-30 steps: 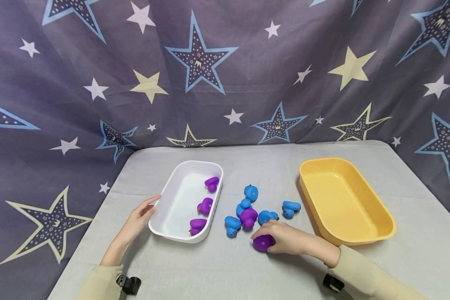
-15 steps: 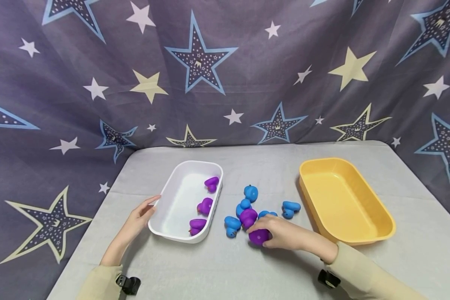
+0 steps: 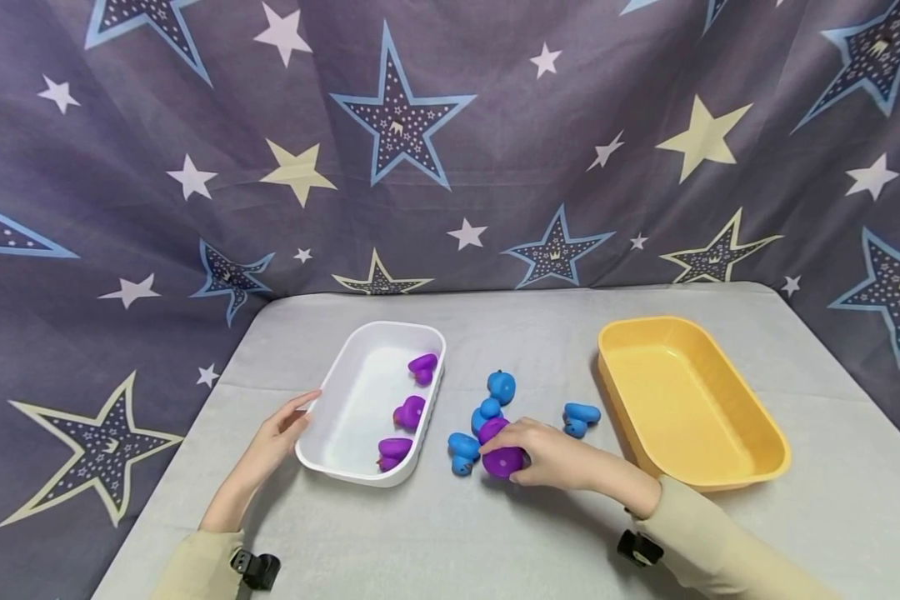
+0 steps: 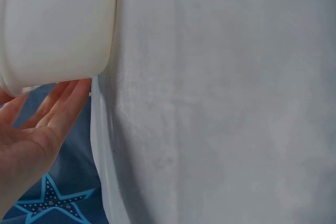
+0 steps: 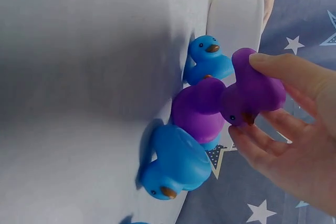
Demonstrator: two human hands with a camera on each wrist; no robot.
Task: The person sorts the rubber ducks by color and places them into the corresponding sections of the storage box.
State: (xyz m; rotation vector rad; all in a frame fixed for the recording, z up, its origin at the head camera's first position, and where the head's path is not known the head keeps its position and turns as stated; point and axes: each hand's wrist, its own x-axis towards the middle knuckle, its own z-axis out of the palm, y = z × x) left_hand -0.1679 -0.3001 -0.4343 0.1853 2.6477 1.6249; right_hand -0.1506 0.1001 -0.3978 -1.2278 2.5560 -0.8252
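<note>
Raised just over the table, a purple rubber duck (image 3: 502, 464) is pinched between the thumb and fingers of my right hand (image 3: 551, 454). In the right wrist view the held duck (image 5: 257, 90) is tipped head down and overlaps another purple duck (image 5: 197, 111) sitting among blue ducks (image 5: 178, 158). My left hand (image 3: 270, 442) touches the left side of the white tub (image 3: 345, 475). Its fairly straight fingers (image 4: 65, 106) lie against the tub's outer wall in the left wrist view. Inside the tub, along its right side, lie three purple ducks (image 3: 409, 412).
A yellow tub (image 3: 690, 400) stands at the right with nothing inside it. Between the tubs are several blue ducks, one at the back (image 3: 502, 386), one at the left (image 3: 463, 450) and one near the yellow tub (image 3: 581, 417). A starry cloth (image 3: 420, 208) hangs behind the table.
My right hand has moved left and slightly away from me with the purple duck, now covering a blue duck that showed before. The left hand and both tubs have stayed put.
</note>
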